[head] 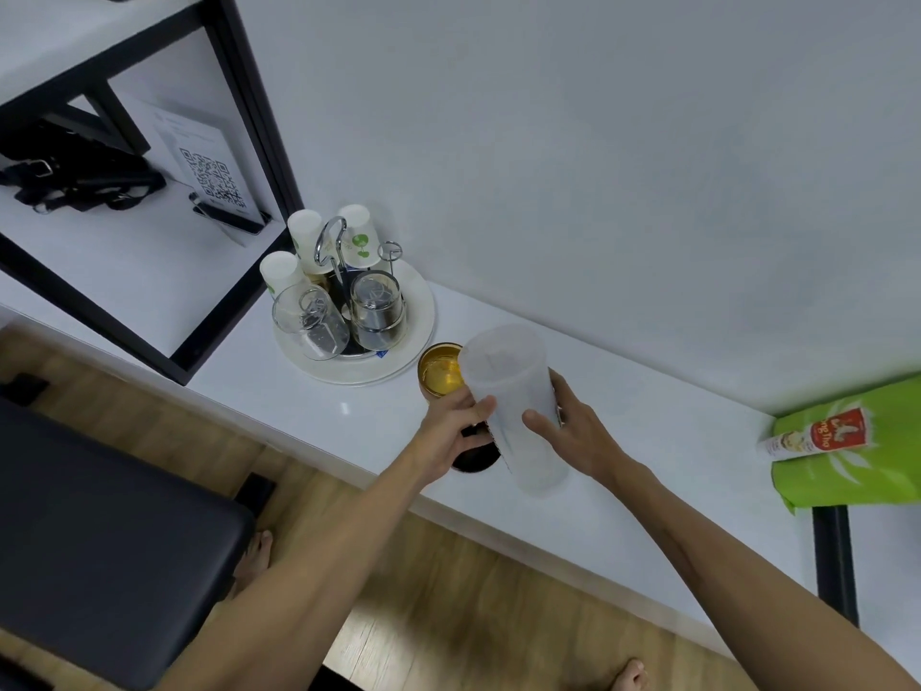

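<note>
Gripping a tall translucent plastic cup (513,391) round its middle, the person's right hand (578,436) is holding it over the white counter (648,441), apparently lifted clear, with the thumb on the near side and the fingers curled behind. The cup is tilting. Its open mouth is pointing up and away toward the wall and its base is hanging nearer the person, so the long axis is running from near-right to far-left.

The left hand (448,436) is wrapping round a dark cup with a gold-coloured inside (441,376), which is sitting just left of the plastic cup's mouth and showing yellowish liquid (whether the dark round shape under the hand is its base or a separate piece cannot be told). The left thumb is lying against the plastic cup's side.

The two mouths are almost side by side, the gold rim a little to the left, so any pouring between them is looking like a leftward tip, and the right hand is placed to do it.

Beyond, a round plate (418,341) is carrying upturned drinking glasses (309,321) and paper cups (304,231).
</note>
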